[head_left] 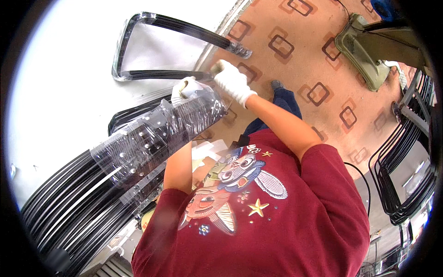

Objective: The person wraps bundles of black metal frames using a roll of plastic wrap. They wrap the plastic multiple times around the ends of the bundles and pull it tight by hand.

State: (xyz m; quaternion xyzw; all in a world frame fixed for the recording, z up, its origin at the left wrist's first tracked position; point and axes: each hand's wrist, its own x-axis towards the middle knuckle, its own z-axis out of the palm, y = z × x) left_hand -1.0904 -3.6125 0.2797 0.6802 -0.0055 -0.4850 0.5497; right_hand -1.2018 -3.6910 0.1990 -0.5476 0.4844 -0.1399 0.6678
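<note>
My left hand (187, 87), in a white glove, is closed behind the end of a thick bundle of black strips (69, 198). That bundle crosses over my left forearm, and clear plastic film (157, 134) wraps its near end. Just to the right, my white-gloved right hand (232, 83) is curled into a fist. It is at the lower end of a bent, three-sided set of black strips (161, 74), whose tips are wrapped in clear film. What my fingers hold, perhaps film or the strip ends, is too hidden to make out.
The bent strips lie on a white surface (69, 92) at the left. More black strips (401, 184) hang on a rack at the right. An olive-green machine or chair part (364, 55) stands at the far right on the patterned orange-brown floor (295, 69).
</note>
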